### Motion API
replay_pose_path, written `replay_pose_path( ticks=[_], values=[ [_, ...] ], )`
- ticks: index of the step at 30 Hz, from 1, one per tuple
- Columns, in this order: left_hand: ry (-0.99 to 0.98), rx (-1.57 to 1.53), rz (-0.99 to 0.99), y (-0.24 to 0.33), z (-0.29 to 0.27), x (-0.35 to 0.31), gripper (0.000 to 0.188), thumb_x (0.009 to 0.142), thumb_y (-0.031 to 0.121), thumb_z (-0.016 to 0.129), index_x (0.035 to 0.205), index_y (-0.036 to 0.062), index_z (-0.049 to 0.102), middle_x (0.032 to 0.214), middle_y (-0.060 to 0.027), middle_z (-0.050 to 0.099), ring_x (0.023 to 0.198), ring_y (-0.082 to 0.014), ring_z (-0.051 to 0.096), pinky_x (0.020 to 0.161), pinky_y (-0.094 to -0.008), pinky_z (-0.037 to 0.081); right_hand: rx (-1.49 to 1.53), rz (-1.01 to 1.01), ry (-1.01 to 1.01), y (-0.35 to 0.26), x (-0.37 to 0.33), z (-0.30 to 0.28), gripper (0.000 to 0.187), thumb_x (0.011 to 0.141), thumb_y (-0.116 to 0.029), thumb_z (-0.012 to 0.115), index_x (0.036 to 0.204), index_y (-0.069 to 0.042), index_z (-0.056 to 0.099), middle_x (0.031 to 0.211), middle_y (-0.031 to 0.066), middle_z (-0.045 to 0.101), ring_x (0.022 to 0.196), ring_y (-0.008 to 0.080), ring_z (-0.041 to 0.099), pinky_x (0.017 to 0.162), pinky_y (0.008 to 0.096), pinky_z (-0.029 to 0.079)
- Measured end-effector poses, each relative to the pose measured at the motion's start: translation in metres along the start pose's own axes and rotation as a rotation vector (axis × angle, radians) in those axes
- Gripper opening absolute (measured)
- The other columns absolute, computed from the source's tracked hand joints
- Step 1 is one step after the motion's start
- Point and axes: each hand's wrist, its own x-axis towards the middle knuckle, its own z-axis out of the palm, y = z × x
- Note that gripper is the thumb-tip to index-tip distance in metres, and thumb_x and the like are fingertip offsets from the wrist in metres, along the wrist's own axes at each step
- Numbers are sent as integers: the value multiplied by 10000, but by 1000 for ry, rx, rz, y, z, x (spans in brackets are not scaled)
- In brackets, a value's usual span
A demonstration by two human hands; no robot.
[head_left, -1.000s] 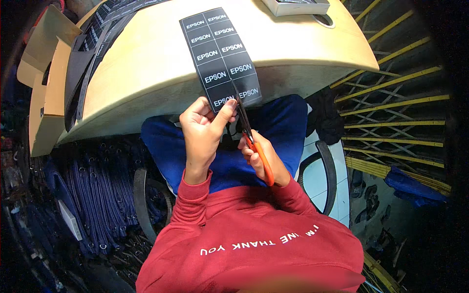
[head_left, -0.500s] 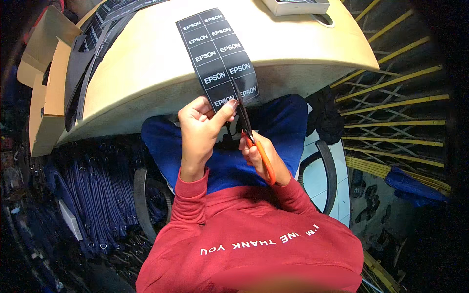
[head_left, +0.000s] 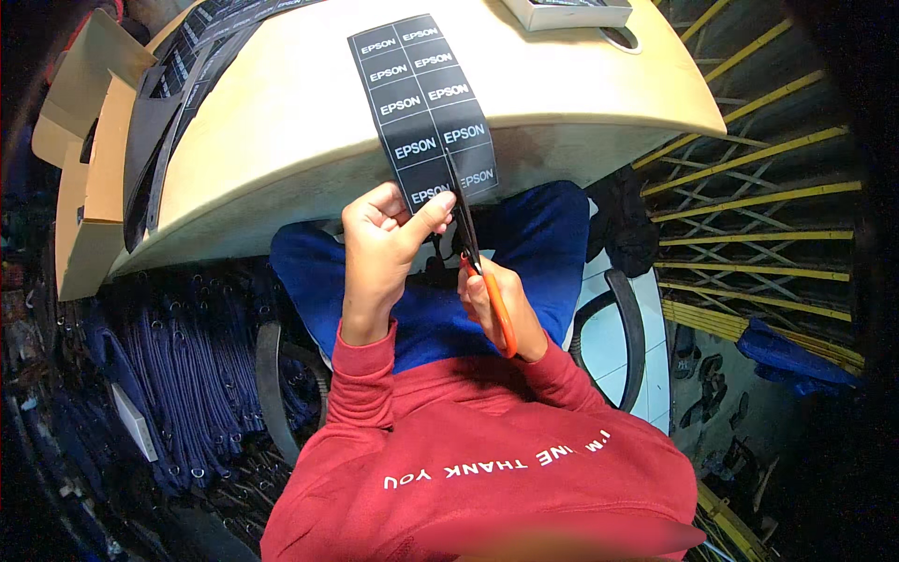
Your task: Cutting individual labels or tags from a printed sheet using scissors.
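My left hand [head_left: 386, 234] pinches the near end of a black sheet of labels [head_left: 405, 103], printed in two columns with thin white lines between the cells. The sheet's far part lies over the table edge and its near end hangs toward my lap. My right hand [head_left: 503, 300] is closed round the orange handles of a pair of scissors [head_left: 506, 323]. The dark blades reach up between the two columns at the near end, close to my left thumb. Part of the blades is hidden by the sheet.
The sheet rests on a pale curved table [head_left: 272, 122]. More black label sheets [head_left: 201, 56] lie at its far left, beside an open cardboard box [head_left: 98, 178]. A white box [head_left: 571, 13] and a tape roll [head_left: 622, 39] sit at the far right. Dark blue straps [head_left: 187, 365] hang at left.
The far end of the label sheet has shifted slightly to the right. The scissors' handles have come closer together and turned a little more upright. My left hand keeps its pinch.
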Motion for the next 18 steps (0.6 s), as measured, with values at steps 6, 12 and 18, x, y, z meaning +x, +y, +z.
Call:
replay_pose_path(
  ticks=[6, 12, 18],
  values=[
    [-20, 6, -4, 2, -1, 0, 148, 787, 55, 723, 882, -31, 649, 787, -75, 665, 660, -91, 596, 627, -221, 489, -40, -35, 22, -2, 0, 0, 348, 930, -333, 532, 794, -15, 489, 552, 60, 391, 508, 129, 369, 474, 309, 352],
    [-28, 10, -4, 2, -3, 0, 148, 785, 57, 723, 882, -32, 656, 791, -77, 668, 658, -88, 593, 626, -220, 487, -93, -72, 40, 1, 0, -1, 346, 926, -327, 539, 791, -11, 497, 537, 86, 392, 487, 144, 371, 464, 312, 348],
    [-39, -2, -13, 3, -3, 2, 159, 782, 61, 727, 890, -31, 656, 793, -74, 667, 662, -87, 593, 624, -218, 484, -110, -51, 45, -6, 0, 0, 343, 933, -308, 529, 767, -11, 489, 529, 99, 407, 468, 155, 385, 461, 324, 358]
  ],
)
